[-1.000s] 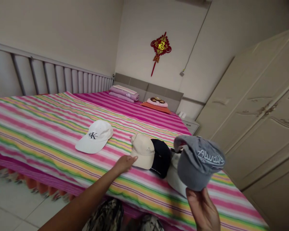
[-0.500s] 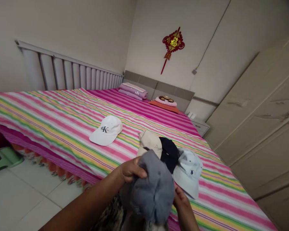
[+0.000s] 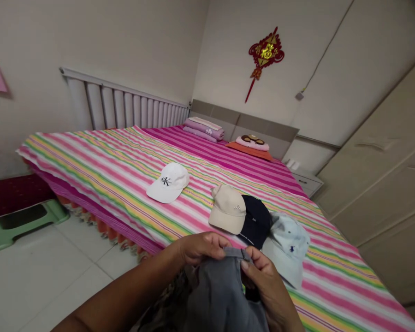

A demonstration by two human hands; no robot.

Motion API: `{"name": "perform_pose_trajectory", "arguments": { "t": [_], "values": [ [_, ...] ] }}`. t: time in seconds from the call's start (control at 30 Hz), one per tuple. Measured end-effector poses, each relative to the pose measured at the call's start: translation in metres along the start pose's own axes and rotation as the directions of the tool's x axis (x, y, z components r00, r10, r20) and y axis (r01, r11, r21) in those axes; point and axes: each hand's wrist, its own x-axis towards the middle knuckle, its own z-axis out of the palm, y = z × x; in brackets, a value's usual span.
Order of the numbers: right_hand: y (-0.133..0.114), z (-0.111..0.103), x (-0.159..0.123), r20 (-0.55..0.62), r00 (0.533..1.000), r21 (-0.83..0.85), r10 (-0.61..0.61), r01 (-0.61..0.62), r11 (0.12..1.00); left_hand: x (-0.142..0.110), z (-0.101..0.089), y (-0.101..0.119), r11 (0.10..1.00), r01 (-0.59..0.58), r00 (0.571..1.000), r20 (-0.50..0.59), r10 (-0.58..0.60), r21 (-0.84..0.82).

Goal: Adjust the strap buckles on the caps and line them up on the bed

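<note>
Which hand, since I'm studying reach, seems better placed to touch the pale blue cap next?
Probably the right hand: it is nearer the pale blue cap, while the left hand lies farther off; both hold the gray cap.

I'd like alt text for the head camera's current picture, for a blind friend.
A person's left hand and right hand grip a gray cap by its edge, near a striped bedspread. On it, a white cap lies apart from a beige cap, a navy cap and a pale blue cap grouped together. A red ornament hangs on the wall.
</note>
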Motion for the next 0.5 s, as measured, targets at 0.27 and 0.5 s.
{"name": "perform_pose_trajectory", "arguments": {
  "t": [0.27, 0.5],
  "values": [
    [-0.02, 0.01, -0.008, -0.014, 0.995, -0.171, -0.094, 0.091, 0.981, -0.003, 0.005, 0.002, 0.999, -0.045, 0.998, 0.052, 0.046, -0.026],
    [-0.023, 0.014, -0.013, 0.04, 0.997, -0.135, -0.068, 0.073, 0.988, -0.003, 0.011, 0.001, 0.997, -0.071, 0.991, -0.119, 0.068, -0.026]
  ]
}}
